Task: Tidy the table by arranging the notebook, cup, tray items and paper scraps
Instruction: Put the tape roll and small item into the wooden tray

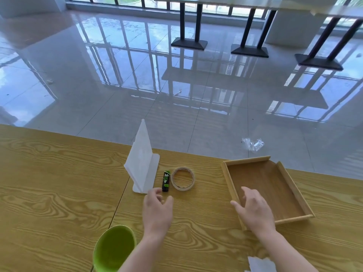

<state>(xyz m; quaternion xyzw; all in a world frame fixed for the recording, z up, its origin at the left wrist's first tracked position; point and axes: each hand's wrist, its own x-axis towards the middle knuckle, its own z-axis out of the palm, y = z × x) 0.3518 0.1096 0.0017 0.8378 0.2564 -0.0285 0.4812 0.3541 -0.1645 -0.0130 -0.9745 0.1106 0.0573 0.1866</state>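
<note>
A wooden tray lies on the right of the wooden table with nothing in it. My right hand hovers open over its near left corner. A roll of tape and a black-and-green glue stick lie side by side in the middle. My left hand is just in front of the glue stick, fingers curled and apart, holding nothing. A green cup stands at the near edge. White paper scraps show at the bottom right, partly behind my right forearm.
A white stand rises upright left of the glue stick. The table's far edge runs diagonally behind it. Beyond is glossy tiled floor with a crumpled clear wrapper and black table bases further back.
</note>
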